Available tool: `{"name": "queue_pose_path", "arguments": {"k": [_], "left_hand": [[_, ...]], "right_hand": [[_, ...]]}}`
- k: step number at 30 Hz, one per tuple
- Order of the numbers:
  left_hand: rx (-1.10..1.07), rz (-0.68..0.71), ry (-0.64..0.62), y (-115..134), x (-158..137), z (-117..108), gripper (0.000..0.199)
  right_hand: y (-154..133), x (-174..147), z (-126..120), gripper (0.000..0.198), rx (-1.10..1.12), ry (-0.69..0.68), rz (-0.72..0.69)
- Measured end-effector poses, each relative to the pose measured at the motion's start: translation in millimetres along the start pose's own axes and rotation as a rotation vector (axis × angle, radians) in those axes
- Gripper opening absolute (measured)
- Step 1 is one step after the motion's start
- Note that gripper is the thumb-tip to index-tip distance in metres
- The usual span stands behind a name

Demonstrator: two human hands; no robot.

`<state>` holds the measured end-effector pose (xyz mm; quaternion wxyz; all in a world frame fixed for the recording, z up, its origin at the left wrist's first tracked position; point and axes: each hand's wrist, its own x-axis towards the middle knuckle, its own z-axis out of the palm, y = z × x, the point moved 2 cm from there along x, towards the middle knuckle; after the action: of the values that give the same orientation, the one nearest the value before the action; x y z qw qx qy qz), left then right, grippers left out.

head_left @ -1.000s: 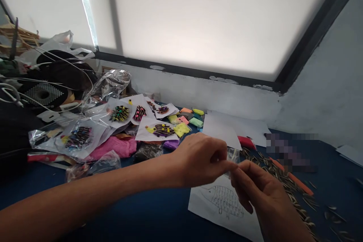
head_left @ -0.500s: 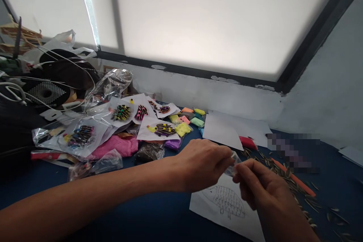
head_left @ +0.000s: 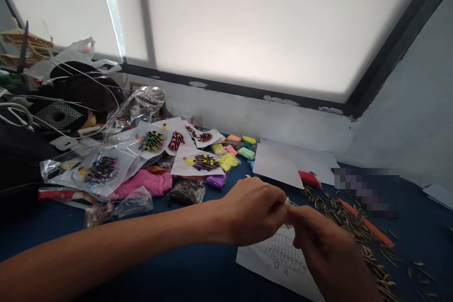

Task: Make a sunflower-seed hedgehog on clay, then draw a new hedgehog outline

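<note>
My left hand (head_left: 255, 210) reaches across from the left, its fingers closed on a small clear plastic packet (head_left: 288, 202). Pinching the packet's other side is my right hand (head_left: 318, 238), its fingertips nearly touching the left ones. Most of the packet is hidden between the fingers; only a whitish bit shows. Beneath both hands lies a white sheet (head_left: 262, 266) with a pencil drawing of a spiky, rounded animal, partly covered by my right hand and forearm. Striped sunflower seeds (head_left: 377, 264) are scattered to the right of my right hand.
Left of centre lie paper sheets with seed-and-clay hedgehogs (head_left: 205, 161). Small coloured clay packs (head_left: 247, 152) sit behind my left hand. Blank paper (head_left: 276, 163) rests near the wall. An orange stick (head_left: 368, 222) lies among the seeds. Bags and cables (head_left: 85, 89) pile up far left.
My right hand has turned and moved in closer to the left, hiding most of the plastic packet. More of the seeds now show beside it. My left hand has barely shifted.
</note>
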<state>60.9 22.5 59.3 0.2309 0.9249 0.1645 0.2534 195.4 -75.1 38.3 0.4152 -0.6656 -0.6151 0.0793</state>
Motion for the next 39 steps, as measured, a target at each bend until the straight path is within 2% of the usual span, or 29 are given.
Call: {"name": "queue_pose_path", "arguments": {"k": [5,7,9,10,12,13,14,18,20,22,26,32,34,36,37,39], "left_hand": [[-0.068,0.022,-0.063,6.4,-1.9,1.6,0.029],[-0.104,0.046,-0.095,6.7,-0.6,0.0,0.028],[-0.17,-0.002,-0.065,2.9,2.5,-6.3,0.03],[-0.224,-0.069,-0.021,-1.1,4.3,-11.0,0.029],[-0.265,-0.177,0.069,-11.5,7.7,-21.2,0.02],[-0.287,-0.206,0.067,-17.3,9.0,-24.9,0.016],[-0.323,-0.223,0.033,-23.1,10.0,-27.0,0.021],[-0.57,-0.252,-0.287,-41.1,10.1,-19.7,0.023],[-0.653,-0.266,-0.326,-45.1,9.5,-13.6,0.022],[-0.681,-0.281,-0.277,-46.1,9.3,-8.9,0.019],[-0.634,-0.284,-0.131,-41.0,7.9,-3.0,0.013],[-0.566,-0.243,-0.034,-28.9,5.6,4.8,0.012],[-0.592,-0.229,-0.038,-28.4,5.8,5.6,0.012],[-0.645,-0.19,-0.103,-29.5,6.4,6.4,0.008],[-0.668,-0.166,-0.14,-30.6,6.5,6.8,0.01],[-0.68,-0.131,-0.164,-33.3,6.6,7.9,0.03]], "right_hand": [[0.3,7.2,-1.6,0.03,0.253,-0.268,0.172],[1.6,10.1,-2.7,0.034,0.317,-0.324,0.218],[4.7,13.2,-4.7,0.035,0.358,-0.279,0.264],[6.7,14.5,-5.6,0.035,0.378,-0.236,0.289],[10.1,16.4,-6.6,0.033,0.413,-0.178,0.327],[11.3,16.9,-6.8,0.032,0.417,-0.16,0.34],[12.1,17.1,-6.9,0.033,0.414,-0.148,0.35],[11.9,16.0,-6.7,0.032,0.392,-0.154,0.395],[10.0,16.1,-6.6,0.032,0.405,-0.15,0.404],[7.1,17.5,-5.8,0.032,0.425,-0.168,0.404],[2.3,21.2,-4.1,0.04,0.419,-0.227,0.389],[2.5,20.9,-7.7,0.037,0.332,-0.212,0.302],[1.3,20.8,-8.5,0.036,0.321,-0.201,0.274],[-0.4,22.0,-9.3,0.035,0.324,-0.157,0.258],[-0.9,22.8,-9.6,0.035,0.326,-0.13,0.252],[-0.9,24.3,-10.0,0.033,0.326,-0.089,0.241]]}}
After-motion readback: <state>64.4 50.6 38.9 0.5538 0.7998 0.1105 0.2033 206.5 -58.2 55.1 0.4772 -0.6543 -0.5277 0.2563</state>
